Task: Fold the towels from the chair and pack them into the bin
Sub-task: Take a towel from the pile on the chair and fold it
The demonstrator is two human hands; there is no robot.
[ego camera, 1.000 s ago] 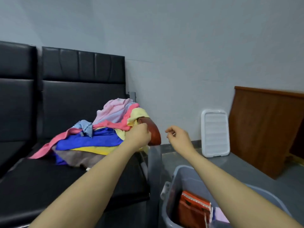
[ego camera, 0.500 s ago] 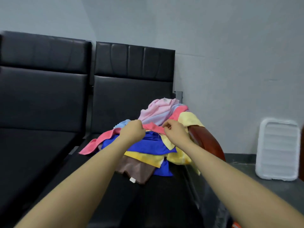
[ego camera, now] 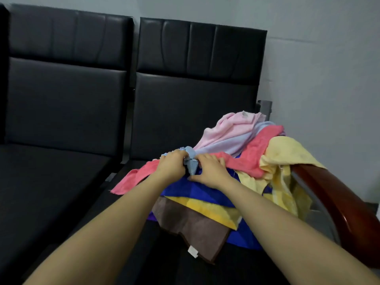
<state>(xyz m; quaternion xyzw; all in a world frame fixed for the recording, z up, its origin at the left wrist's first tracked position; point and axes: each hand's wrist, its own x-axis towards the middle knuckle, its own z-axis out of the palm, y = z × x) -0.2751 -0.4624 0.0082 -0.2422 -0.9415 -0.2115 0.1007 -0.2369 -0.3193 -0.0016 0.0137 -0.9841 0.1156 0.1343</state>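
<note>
Black chair seat (ego camera: 51,171), both hands gripping light blue towel (ego camera: 190,164) atop pile, left hand (ego camera: 171,166), right hand (ego camera: 211,171)

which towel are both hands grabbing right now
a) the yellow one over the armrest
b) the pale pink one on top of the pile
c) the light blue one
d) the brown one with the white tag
c: the left hand and the right hand both grip the bunched light blue towel between them, above the coral towel.
</note>
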